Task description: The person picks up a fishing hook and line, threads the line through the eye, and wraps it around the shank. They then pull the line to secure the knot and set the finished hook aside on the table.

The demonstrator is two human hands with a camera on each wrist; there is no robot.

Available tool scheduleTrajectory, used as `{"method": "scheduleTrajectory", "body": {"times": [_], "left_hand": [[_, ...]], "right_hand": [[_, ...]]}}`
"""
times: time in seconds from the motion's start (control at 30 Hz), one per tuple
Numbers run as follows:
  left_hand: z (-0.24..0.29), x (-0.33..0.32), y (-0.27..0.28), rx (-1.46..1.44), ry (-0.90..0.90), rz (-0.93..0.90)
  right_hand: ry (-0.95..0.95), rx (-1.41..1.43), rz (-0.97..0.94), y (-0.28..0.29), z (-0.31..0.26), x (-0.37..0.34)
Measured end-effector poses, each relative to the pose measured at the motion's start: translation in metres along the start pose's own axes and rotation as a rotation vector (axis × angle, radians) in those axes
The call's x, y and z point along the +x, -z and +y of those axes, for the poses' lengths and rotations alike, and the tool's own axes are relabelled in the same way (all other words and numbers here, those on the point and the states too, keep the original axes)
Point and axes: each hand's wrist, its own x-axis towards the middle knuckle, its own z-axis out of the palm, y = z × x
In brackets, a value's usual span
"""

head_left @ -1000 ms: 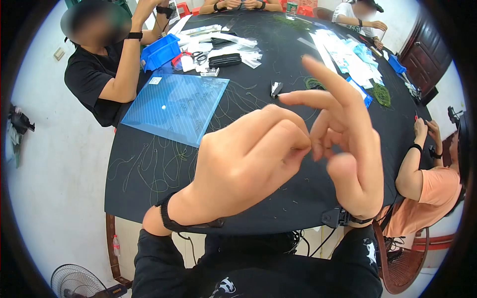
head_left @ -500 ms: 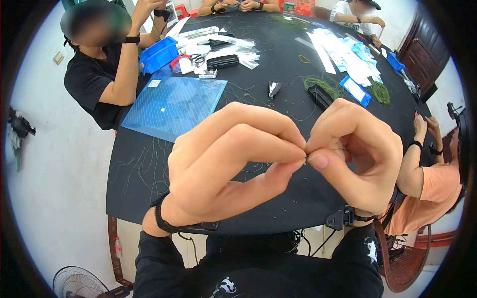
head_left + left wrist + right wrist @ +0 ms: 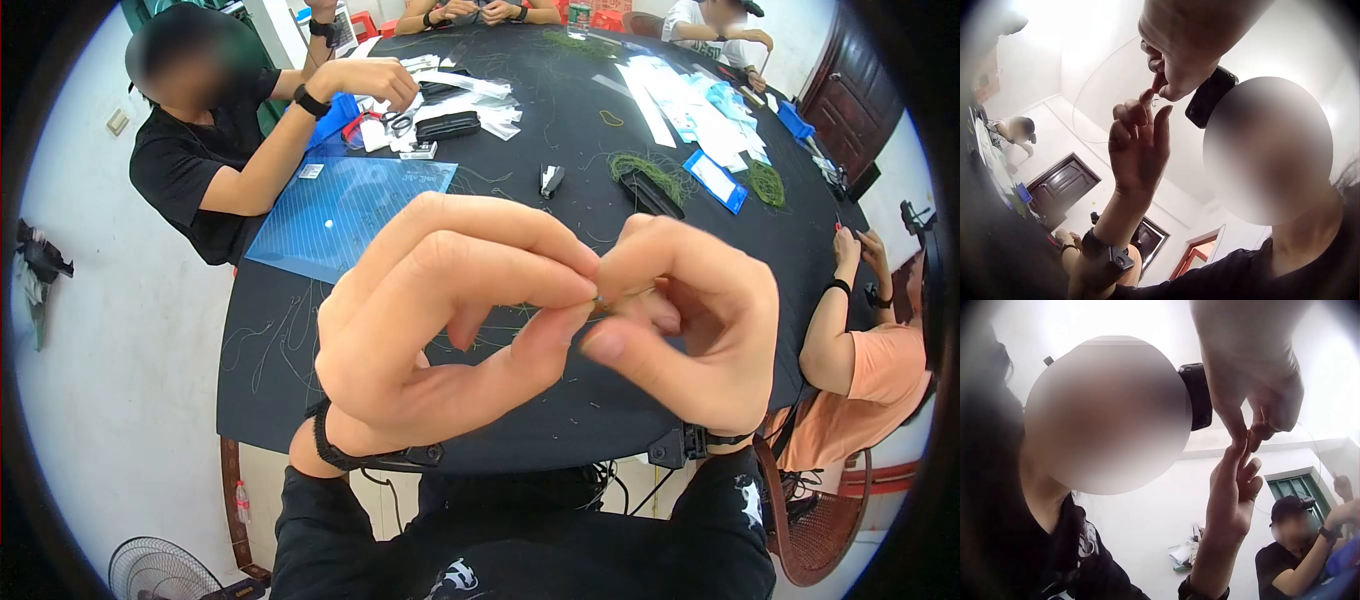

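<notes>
In the head view my left hand [image 3: 430,310] pinches a tiny item between thumb and fingertips. A small dark curved hook [image 3: 1155,102] shows just below those fingertips in the left wrist view. My right hand [image 3: 700,320] meets it there, index fingertip against the left fingertips and thumb held apart. A thin fishing line [image 3: 1074,112] bows out in a wide loop from the left hand to the curled fingers of the right. Both hands are raised above the black table [image 3: 480,420].
Beyond the hands lie a blue transparent folder [image 3: 340,215], a stapler [image 3: 551,181], a bundle of green line [image 3: 650,175] and a black case [image 3: 448,126]. Loose lines [image 3: 270,345] spread at the left. Other people sit around the table.
The right hand's raised, spread fingers have come down and curled beside the left hand's fingertips. Since then both hands have shifted slightly left, and the right thumb has parted from the pinch.
</notes>
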Motion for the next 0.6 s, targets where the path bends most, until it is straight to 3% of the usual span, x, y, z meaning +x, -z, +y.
{"method": "scheduleTrajectory", "body": {"times": [0.23,0.6], "left_hand": [[0.0022,0.0001,0.0001,0.008,0.004,0.028],[0.0043,0.0023,0.003,0.065,-0.036,-0.018]], "right_hand": [[0.177,-0.188,0.204,0.0,0.0018,0.0],[0.211,-0.155,0.164,-0.0008,0.0056,0.0]]}}
